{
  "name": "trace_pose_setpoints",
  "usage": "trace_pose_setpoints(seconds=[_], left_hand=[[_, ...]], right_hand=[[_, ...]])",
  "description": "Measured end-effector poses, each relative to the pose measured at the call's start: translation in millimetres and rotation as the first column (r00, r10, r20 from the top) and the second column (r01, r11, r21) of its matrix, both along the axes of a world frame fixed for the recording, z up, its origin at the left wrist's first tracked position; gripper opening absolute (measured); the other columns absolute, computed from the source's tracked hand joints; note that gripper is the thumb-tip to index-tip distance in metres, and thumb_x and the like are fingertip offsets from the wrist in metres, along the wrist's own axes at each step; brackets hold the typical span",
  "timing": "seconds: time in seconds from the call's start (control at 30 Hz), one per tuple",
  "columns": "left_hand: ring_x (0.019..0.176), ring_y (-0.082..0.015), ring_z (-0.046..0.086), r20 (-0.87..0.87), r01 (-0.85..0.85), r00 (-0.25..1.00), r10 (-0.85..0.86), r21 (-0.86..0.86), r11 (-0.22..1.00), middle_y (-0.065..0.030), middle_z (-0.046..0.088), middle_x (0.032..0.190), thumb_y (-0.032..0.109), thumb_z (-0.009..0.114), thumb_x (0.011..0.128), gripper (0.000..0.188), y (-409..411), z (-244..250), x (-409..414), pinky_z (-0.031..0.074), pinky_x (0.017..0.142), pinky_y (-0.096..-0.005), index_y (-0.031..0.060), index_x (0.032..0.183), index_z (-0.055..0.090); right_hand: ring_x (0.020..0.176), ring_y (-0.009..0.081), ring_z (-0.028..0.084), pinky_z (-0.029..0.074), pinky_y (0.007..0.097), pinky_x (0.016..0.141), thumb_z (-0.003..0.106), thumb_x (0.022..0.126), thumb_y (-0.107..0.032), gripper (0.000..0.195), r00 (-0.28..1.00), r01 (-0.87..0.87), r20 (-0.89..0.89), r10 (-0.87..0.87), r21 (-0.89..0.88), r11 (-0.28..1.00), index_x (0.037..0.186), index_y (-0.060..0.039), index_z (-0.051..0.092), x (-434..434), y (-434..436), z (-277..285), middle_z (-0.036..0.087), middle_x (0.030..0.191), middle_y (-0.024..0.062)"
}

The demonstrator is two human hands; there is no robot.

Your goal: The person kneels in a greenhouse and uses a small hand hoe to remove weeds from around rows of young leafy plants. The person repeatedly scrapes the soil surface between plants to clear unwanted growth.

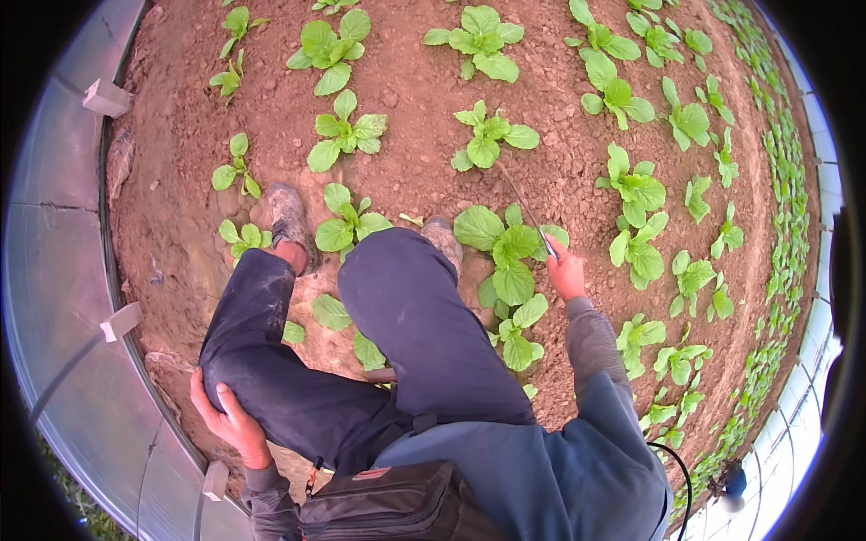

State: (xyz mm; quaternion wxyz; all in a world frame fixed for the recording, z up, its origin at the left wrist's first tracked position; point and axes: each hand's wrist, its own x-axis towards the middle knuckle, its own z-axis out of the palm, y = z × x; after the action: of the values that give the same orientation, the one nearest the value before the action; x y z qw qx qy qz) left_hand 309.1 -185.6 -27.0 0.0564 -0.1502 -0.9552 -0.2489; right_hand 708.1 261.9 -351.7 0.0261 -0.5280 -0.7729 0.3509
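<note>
My right hand point(567, 270) grips the metal handle of a thin hand tool point(524, 205), whose slim shaft slants up and left. Its tip comes down on the soil just below a leafy green seedling point(484, 147); the tip's exact shape is hard to make out. A larger leafy plant point(513, 253) grows just left of that hand, one leaf partly behind the tool. Resting on my bent left knee in dark trousers point(254, 358), my left hand point(233, 422) holds no tool, its fingers spread around the fabric.
My muddy shoes point(287, 215) stand on reddish soil point(413, 88) between plant rows. On the left runs a plastic film wall point(54, 250) with pale blocks point(122, 321) along its base. A dark bag point(385, 500) lies at my waist. Another person point(734, 480) is far off at lower right.
</note>
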Motion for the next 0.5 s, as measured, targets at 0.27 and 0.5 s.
trace_pose_setpoints(seconds=[0.27, 0.5], left_hand=[[0.134, -0.0336, 0.052, -0.026, 0.047, 0.999, -0.046, 0.041, 0.998, -0.0189, 0.057, 0.142, 0.015, 0.056, 0.102, 0.045, 3, -7, -2, 0.034, 0.118, -0.0437, -0.004, 0.142, 0.054], [0.134, -0.0339, 0.052, -0.016, 0.067, 0.998, -0.067, 0.039, 0.997, -0.0188, 0.057, 0.141, 0.013, 0.056, 0.101, 0.044, 5, -5, 1, 0.034, 0.118, -0.044, -0.0037, 0.141, 0.054]], right_hand=[[0.087, 0.0446, 0.071, 0.056, 0.0539, 0.081, 0.059, 0.091, -0.015, 0.045, 0.995, 0.102, -0.006, -0.102, 0.199, 0.975, 0.135, -0.0185, 0.069, -60, 23, -9, 0.072, 0.096, 0.0271], [0.096, 0.047, 0.071, 0.055, 0.0551, 0.087, 0.059, 0.092, -0.015, 0.048, 0.97, 0.201, 0.102, -0.221, 0.179, 0.963, 0.139, -0.0208, 0.065, -90, 49, -1, 0.072, 0.102, 0.0281]])
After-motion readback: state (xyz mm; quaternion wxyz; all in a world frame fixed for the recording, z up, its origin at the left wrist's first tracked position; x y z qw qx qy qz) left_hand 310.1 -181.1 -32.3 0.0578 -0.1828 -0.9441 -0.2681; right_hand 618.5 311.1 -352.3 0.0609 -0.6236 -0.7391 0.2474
